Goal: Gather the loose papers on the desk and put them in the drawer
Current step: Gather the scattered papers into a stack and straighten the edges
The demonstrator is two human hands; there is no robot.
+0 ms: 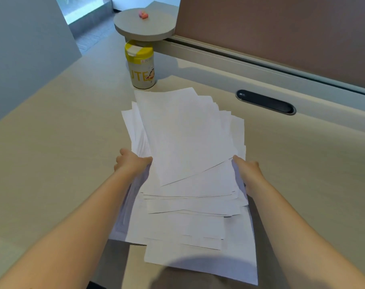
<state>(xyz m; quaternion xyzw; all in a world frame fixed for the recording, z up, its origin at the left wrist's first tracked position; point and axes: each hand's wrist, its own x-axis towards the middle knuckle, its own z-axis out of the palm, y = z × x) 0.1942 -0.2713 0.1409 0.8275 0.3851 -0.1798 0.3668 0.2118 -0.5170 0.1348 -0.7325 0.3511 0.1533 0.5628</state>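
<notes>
A thick, uneven stack of white papers [187, 163] lies in the middle of the beige desk [62, 142], its sheets fanned at different angles and its near end hanging past the desk's front edge. My left hand [131, 162] grips the stack's left side, thumb on top and fingers underneath. My right hand [247, 174] grips the right side the same way. No drawer is in view.
A yellow-lidded white canister [140, 66] stands just beyond the papers, under a round grey shelf [145, 24] with a small pink object [143, 15]. A black oval cable grommet [265, 102] sits at the right. A brown partition [281, 34] closes the desk's far side.
</notes>
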